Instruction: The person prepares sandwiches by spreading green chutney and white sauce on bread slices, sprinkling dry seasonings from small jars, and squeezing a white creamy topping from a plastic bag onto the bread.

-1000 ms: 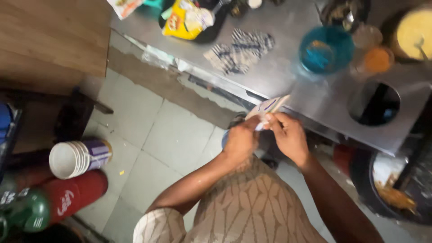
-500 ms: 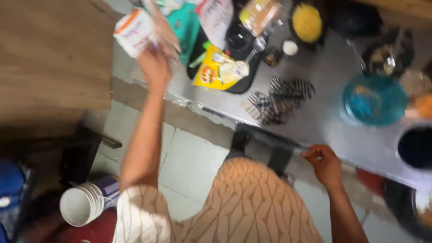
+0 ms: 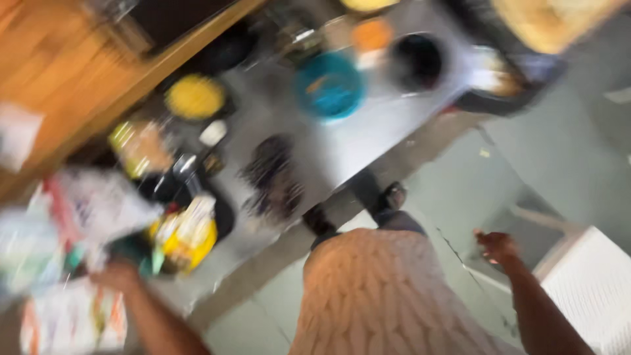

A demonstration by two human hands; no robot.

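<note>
The whole view is blurred by motion. My left hand (image 3: 117,276) reaches to the lower left, right under a white packet (image 3: 105,204) among several packets on the steel counter (image 3: 394,131). Whether it grips the packet is unclear. A yellow packet (image 3: 187,236) lies just right of that hand. My right hand (image 3: 496,246) hangs away from the counter over the tiled floor (image 3: 526,158), fingers loosely apart and nothing in it. My patterned beige garment (image 3: 374,296) fills the lower middle.
On the counter stand a teal bowl (image 3: 328,85), a yellow bowl (image 3: 195,97), an orange cup (image 3: 371,33), a dark round pan (image 3: 417,59) and a black-and-white cloth (image 3: 273,174). A wooden surface (image 3: 59,79) lies upper left. A white ribbed object (image 3: 585,289) stands at lower right.
The view has swung and tilted. My left hand dropped from holding a white packet high over the counter to the packets at lower left. My right hand left the counter edge.
</note>
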